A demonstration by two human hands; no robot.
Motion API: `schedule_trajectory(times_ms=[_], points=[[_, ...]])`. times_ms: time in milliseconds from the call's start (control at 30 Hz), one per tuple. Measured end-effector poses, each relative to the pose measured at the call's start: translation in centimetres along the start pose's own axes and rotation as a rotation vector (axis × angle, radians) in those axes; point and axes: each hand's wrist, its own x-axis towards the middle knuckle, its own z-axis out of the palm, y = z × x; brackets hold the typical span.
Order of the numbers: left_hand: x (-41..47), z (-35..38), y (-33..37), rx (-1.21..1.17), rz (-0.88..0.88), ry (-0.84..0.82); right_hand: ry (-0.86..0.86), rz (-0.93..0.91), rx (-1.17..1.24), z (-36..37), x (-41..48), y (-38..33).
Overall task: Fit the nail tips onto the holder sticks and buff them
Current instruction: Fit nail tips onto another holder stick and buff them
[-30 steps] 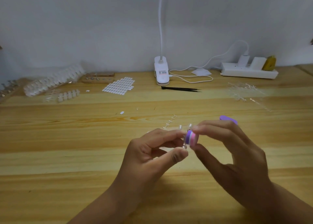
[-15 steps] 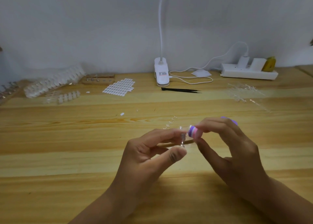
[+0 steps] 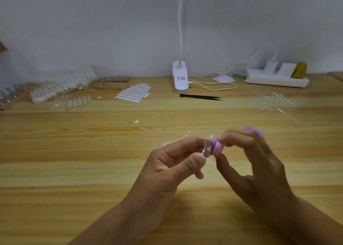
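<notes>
Left hand [image 3: 167, 168] — fingers pinched on a holder stick [image 3: 205, 149] above the worktop [image 3: 74, 152]. Right hand [image 3: 259, 170] — fingers clamped on a purple-pink buffer [image 3: 217, 146] at its tip.

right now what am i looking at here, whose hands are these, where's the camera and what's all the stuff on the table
There is no machine here. These are a person's two bare hands, and the one picture comes from a camera worn on their head, looking forward and down. The left hand pinches a small holder stick; whether a nail tip sits on it is too blurred to tell. The right hand pinches a pink-and-purple nail buffer close beside the stick's top. Both hands are held above a wooden table. Towards its far edge lie rows of clear nail tips, a wooden stand, a sheet of white adhesive tabs, a white clip-on lamp, black tweezers and a white power strip.
</notes>
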Motion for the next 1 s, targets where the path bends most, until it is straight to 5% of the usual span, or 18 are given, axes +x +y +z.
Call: schedule_trajectory(times_ms=[100, 467, 1000], points=[[0.2, -0.1, -0.1, -0.018, -0.016, 0.0, 0.02, 0.098, 0.019, -0.4, 0.4, 0.8], [0.0, 0.1, -0.8, -0.001, -0.096, 0.143, -0.005, -0.054, -0.015, -0.2, 0.0, 0.5], [-0.2, 0.5, -0.5, 0.245, 0.013, 0.123, -0.072, -0.191, -0.091, -0.6, -0.2, 0.3]])
